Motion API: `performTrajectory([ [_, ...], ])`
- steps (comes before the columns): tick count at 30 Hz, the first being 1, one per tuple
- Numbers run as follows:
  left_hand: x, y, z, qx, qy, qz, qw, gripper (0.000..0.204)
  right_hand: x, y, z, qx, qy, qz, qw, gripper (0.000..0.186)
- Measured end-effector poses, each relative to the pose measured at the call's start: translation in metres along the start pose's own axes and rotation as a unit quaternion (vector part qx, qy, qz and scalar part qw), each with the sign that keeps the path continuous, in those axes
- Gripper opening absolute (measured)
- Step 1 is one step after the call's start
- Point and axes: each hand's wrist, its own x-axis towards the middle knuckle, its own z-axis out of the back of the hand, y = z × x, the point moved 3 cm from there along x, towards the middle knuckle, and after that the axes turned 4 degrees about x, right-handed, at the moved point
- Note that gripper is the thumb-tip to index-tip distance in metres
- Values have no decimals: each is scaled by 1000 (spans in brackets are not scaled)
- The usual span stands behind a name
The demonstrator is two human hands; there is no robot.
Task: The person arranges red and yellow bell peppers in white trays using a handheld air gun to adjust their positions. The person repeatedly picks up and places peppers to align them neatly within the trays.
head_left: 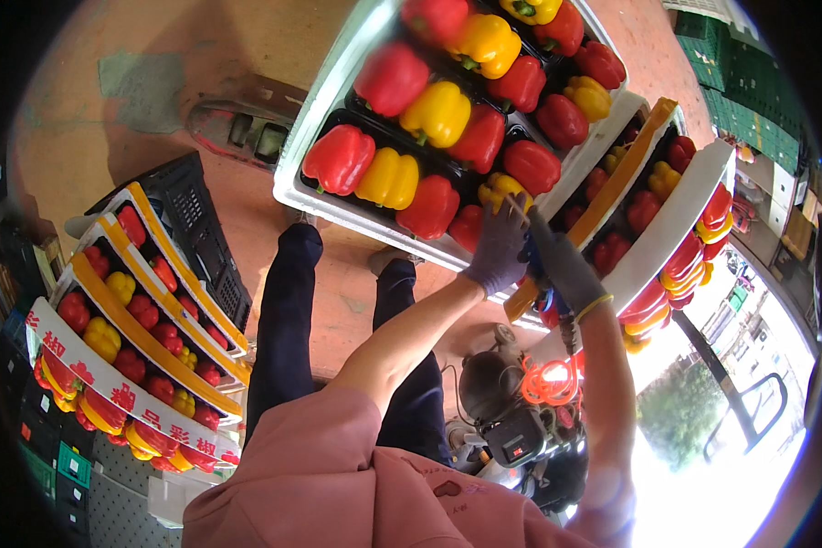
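Gripping blue tool (545, 300) with our right hand (568, 270); left hand (501, 245) by yellow pepper (496, 190), we can't tell its fingers' state.

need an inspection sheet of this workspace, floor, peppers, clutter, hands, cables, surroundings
surface: reddish-brown floor with a grey patch
job's things: red peppers and yellow peppers in a white foam box
clutter: black machine, lower centre
hands: left hand, gloved, at the box's edge, grip unclear; right hand, gloved, around a partly hidden blue tool
cables: orange coiled hose, ends unclear
surroundings: stacked boxes left, green crates upper right
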Motion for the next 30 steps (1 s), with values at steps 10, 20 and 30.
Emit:
performTrajectory([
  [10,-81,1,-5,139,104,-76,982,68,-37,-75,-40,31,71,-134,988,68],
  [20,23,3,-13,296,143,-199,923,56,-1,-62,16,390,-167,-24,905,63],
  [30,67,13,7,322,233,-173,901,67,-19,-137,-17,461,-82,-99,878,62],
])
